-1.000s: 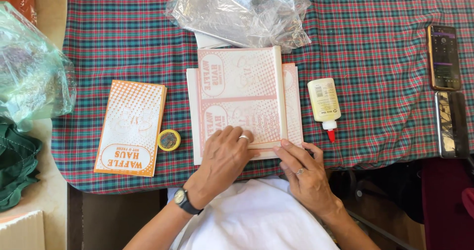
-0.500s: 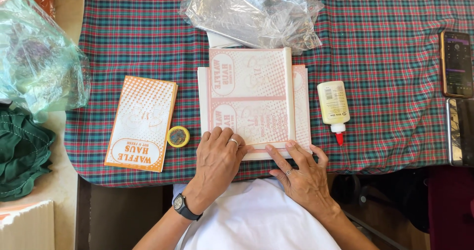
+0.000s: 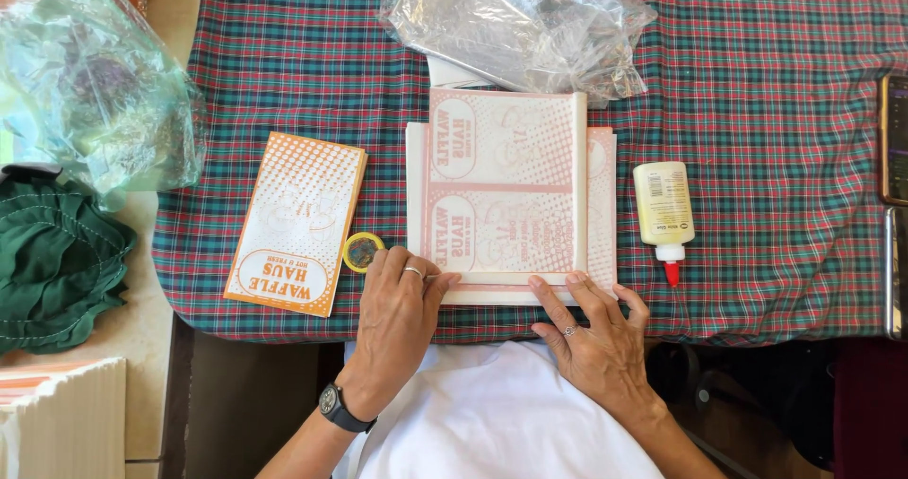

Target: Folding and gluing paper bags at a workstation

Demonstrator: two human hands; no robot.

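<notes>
From my remote station I log both hands at the near edge of the plaid tablecloth (image 3: 776,110). The left hand (image 3: 397,323) lies flat, fingers extended, gripping nothing; its fingertips press the lower left corner of the pink printed paper stack (image 3: 506,195). The right hand (image 3: 596,332) is likewise open and flat, fingertips on the stack's lower right edge, holding nothing.

The stack occupies the centre of the cloth: flat rectangular sheets, white with pink dotted print and oval label panels, the top sheet offset slightly toward 11 o'clock over the sheets beneath.

At 9 o'clock from the stack lies an orange printed paper bag (image 3: 295,222), rectangular, tilted, with a white oval label at its near end. A small yellow tape roll (image 3: 362,250) sits between that bag and the left hand, just beside the fingers.

At 3 o'clock lies a pale yellow glue bottle (image 3: 662,209), red tip pointing toward me. At 12 o'clock a crumpled clear plastic bag (image 3: 520,20) overlaps the stack's far edge.
</notes>
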